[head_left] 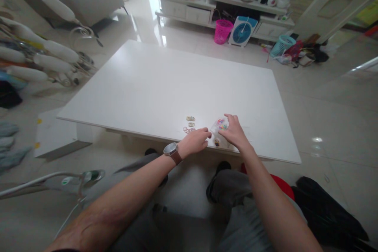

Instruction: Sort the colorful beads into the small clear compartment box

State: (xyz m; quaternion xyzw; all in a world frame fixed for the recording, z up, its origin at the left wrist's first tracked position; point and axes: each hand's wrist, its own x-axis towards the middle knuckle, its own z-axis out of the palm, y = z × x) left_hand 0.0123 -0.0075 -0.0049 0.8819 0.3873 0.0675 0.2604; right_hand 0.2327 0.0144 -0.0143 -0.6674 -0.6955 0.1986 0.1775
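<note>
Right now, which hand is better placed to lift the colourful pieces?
Likely the right hand: it is spread beside the colourful pieces; the left hand is farther off, beside the copper-coloured rings.

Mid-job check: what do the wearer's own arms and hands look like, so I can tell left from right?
The left hand is ungloved, with a wristwatch at its wrist: round, silvery case, brown strap. The right hand is also ungloved, with no watch visible. The left forearm and right forearm show no sleeve along most of their length.
</note>
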